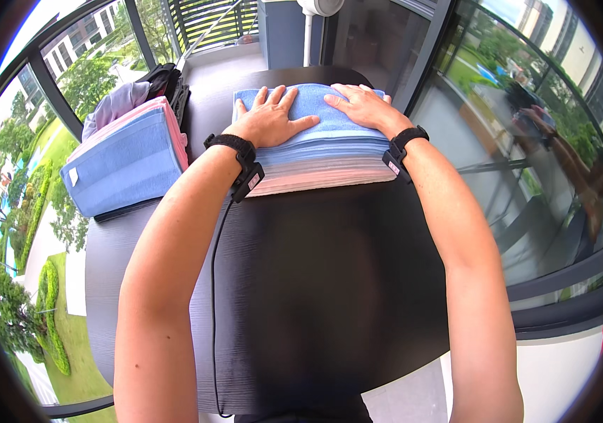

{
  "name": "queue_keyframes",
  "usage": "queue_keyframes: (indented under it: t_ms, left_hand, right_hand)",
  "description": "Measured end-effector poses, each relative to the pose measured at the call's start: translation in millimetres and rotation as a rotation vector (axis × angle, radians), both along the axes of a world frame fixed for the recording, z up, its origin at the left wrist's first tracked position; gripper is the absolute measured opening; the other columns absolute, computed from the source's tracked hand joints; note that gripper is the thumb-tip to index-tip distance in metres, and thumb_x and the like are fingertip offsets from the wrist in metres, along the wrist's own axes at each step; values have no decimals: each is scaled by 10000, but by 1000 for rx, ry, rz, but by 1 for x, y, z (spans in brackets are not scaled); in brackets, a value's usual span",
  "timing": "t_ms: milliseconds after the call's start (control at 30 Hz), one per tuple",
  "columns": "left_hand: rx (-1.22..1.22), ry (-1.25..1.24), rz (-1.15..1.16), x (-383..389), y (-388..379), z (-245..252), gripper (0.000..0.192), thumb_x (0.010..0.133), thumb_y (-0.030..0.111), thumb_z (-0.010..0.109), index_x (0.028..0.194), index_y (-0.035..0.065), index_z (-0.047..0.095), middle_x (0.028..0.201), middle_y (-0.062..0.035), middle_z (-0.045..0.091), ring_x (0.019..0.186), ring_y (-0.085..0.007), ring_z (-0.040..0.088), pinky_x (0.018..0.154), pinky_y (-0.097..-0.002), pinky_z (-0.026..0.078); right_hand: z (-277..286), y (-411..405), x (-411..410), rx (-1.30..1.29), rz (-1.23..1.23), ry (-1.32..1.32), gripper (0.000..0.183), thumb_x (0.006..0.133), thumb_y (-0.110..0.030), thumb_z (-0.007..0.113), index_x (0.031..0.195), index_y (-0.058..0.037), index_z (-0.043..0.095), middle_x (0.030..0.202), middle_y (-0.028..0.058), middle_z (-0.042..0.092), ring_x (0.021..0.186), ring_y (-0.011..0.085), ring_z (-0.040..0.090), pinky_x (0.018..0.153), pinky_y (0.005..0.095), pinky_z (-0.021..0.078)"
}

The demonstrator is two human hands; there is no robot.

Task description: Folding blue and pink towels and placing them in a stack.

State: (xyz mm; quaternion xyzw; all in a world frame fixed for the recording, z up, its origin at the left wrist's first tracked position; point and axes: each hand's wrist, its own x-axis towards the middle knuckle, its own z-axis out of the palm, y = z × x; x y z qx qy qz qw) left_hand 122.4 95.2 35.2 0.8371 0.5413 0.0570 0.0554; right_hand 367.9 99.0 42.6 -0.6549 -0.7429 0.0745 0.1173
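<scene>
Both my hands lie flat on a stack of folded towels (328, 148), blue at the top, with grey and pink layers below. My left hand (275, 119) presses on the left part of the top blue towel (314, 106), fingers spread. Over its right part rests my right hand (362, 106), palm down with the thumb apart from the fingers. Neither hand grips anything. Each wrist wears a black strap with a small black box. A thin black cable (213, 285) runs from the left one down across the table.
The stack sits on a dark wood-grain table (306, 254). At the left edge stands a fabric bin (127, 153), blue and pink outside, with grey and black cloth (121, 103) on or behind it. Glass panels (518, 158) border the right; a white stand (308, 37) rises beyond the table.
</scene>
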Motion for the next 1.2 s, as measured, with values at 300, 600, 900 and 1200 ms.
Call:
queue_keyframes:
  t_ms: [300, 600, 900, 1200]
  left_hand:
    - [8, -93, 27, -2, -10, -11, 1103, 909, 939, 427, 1739, 224, 297, 1809, -80, 247, 1683, -383, 127, 1225, -858, 64]
    - [10, -179, 61, -2, -14, -19, 1090, 874, 948, 485, 1729, 290, 327, 1818, -53, 233, 1688, -366, 112, 1209, -871, 79]
    - [90, -314, 144, -2, -24, -21, 1327, 847, 935, 547, 1719, -17, 237, 1807, -236, 176, 1685, -432, 77, 1223, -834, 91]
    - [44, -388, 179, -3, -31, -19, 1257, 850, 874, 571, 1734, 37, 258, 1808, -252, 165, 1686, -449, 57, 1232, -814, 89]
  right_hand:
    - [-16, -9, 2, 13, -98, 129, 806, 1016, -796, 459, 1629, -277, 523, 1722, 36, 458, 1646, 335, 264, 1229, 822, 136]
    - [-30, -7, 10, 72, -93, 140, 822, 1014, -807, 461, 1615, -253, 541, 1696, 35, 492, 1639, 332, 284, 1205, 833, 178]
    - [-36, 2, 18, 84, -75, 106, 773, 1040, -732, 498, 1630, -234, 517, 1694, 55, 491, 1633, 370, 299, 1270, 706, 197]
    - [-72, 52, 61, 113, -68, 101, 715, 1094, -670, 463, 1674, -253, 463, 1720, 84, 448, 1651, 332, 255, 1325, 553, 165]
